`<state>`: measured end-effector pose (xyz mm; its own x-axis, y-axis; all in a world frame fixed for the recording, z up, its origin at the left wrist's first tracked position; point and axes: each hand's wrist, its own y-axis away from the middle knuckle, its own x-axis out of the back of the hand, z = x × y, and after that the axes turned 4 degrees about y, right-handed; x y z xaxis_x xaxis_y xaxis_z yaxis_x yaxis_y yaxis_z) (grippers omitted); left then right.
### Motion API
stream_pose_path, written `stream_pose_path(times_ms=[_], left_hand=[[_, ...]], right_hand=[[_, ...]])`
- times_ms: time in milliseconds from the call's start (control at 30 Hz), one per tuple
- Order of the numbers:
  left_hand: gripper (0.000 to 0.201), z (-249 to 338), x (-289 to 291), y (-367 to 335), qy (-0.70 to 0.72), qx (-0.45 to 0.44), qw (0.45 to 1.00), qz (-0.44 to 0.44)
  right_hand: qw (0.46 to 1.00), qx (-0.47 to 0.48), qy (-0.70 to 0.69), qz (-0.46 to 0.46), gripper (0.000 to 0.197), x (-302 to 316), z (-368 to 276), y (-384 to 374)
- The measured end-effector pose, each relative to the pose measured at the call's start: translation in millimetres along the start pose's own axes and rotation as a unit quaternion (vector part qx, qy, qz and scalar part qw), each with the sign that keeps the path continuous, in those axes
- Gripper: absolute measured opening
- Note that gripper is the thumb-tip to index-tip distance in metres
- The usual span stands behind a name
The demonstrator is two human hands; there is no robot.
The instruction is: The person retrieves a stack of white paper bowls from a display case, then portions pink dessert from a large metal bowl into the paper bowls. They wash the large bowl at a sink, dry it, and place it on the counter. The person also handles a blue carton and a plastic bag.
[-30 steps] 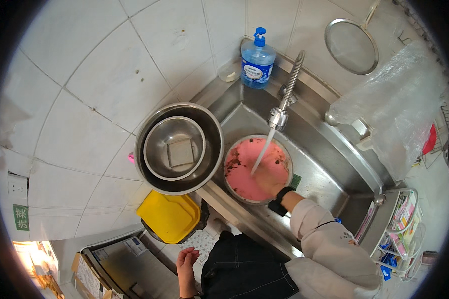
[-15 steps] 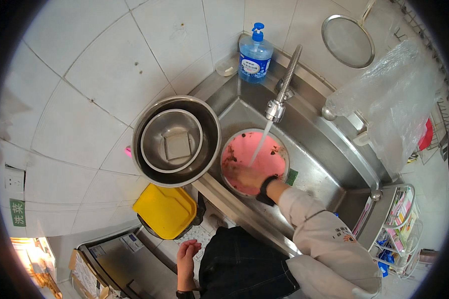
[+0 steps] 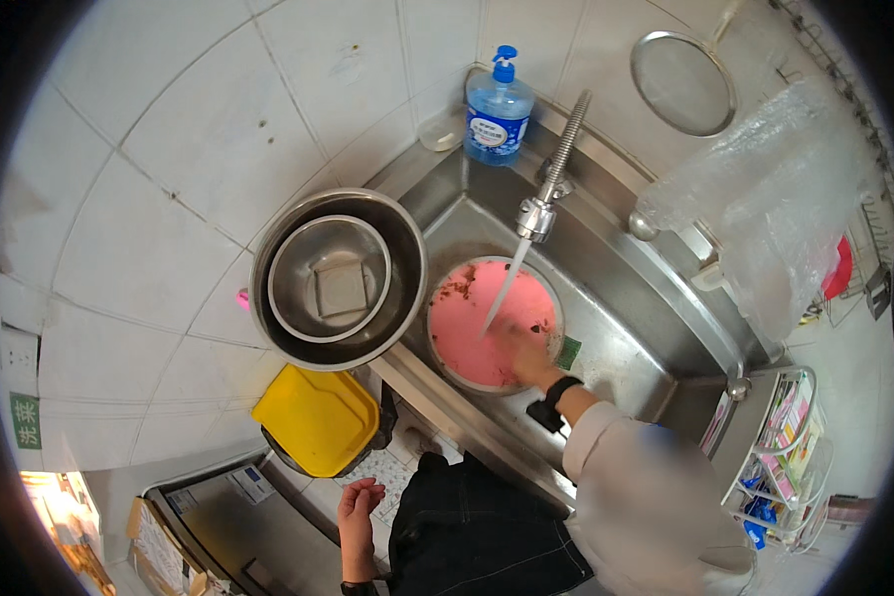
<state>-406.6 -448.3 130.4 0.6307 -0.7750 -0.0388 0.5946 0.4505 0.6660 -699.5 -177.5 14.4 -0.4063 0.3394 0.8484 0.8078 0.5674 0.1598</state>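
Right hand sits farther right in the pink-filled basin than before; finger state indeterminable. Left hand: fingers loosely curled, released.

Liquid, pink flecked with dark brown; sink, silver-grey; pump bottle, blue; wristband, black; sleeve, pale beige; apron, black with white stitching; wall tiles, white, grey-gridded.

The head camera faces downward from the wearer's head, with the basin near mid-frame at close working range. Its wide fisheye field spans the sink and bends the tiled wall's joints.
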Motion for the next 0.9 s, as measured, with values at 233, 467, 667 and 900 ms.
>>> stream_pose_path(times_ms=[233, 467, 667, 900], left_hand=[[0.021, 6, -15, -1, -0.038, 0.004, 0.997, -0.064], [0.021, 10, -19, 0, -0.048, 0.010, 0.997, -0.053], [0.020, 16, -26, 6, -0.086, 0.000, 0.996, -0.034], [0.021, 14, -19, 8, -0.089, 0.005, 0.996, -0.001]], right_hand=[[0.987, 0.051, 0.151, 0.032, 0.048, -21, 68, 25], [0.962, 0.224, 0.018, -0.151, 0.061, 1, 61, 24], [0.882, -0.102, 0.460, 0.012, 0.056, 5, 66, -5], [0.978, -0.041, 0.155, 0.135, 0.054, -7, 77, 6]])
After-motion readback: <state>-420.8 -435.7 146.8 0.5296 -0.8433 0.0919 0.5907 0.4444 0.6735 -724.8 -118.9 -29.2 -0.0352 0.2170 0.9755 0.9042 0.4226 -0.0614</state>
